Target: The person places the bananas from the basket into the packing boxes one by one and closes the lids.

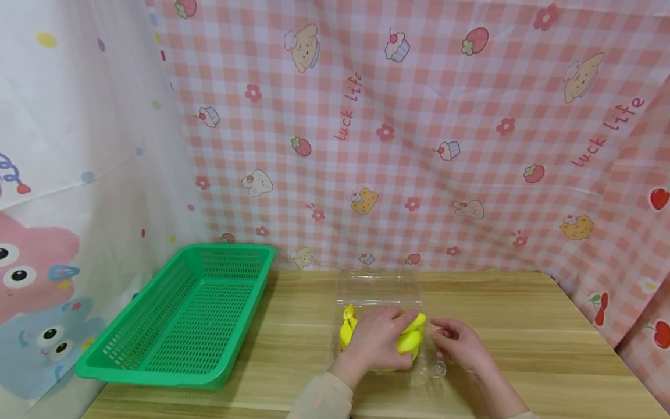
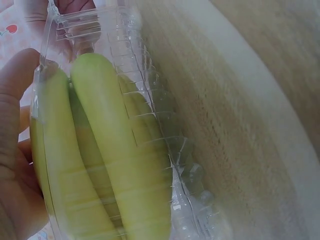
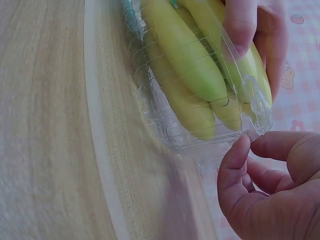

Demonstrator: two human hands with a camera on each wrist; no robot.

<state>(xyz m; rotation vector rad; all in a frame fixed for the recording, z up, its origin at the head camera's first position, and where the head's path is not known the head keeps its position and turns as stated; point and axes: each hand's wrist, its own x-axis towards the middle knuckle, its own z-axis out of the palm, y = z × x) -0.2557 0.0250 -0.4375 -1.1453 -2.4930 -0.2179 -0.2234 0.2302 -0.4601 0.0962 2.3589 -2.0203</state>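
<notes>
A bunch of yellow bananas lies in a clear plastic clamshell box whose lid is swung back. My left hand lies over the bunch from above, thumb and fingers curved around it. At the box's right end, my right hand pinches the clear rim between thumb and forefinger, as the right wrist view shows. Through the ribbed plastic wall, the bananas appear in the left wrist view, the left hand beside them. Part of the bunch is hidden under the left hand.
To the left on the wood-grain table stands a green plastic basket with slotted walls. A pink checked cloth hangs behind the table, and a white printed cloth hangs on the left.
</notes>
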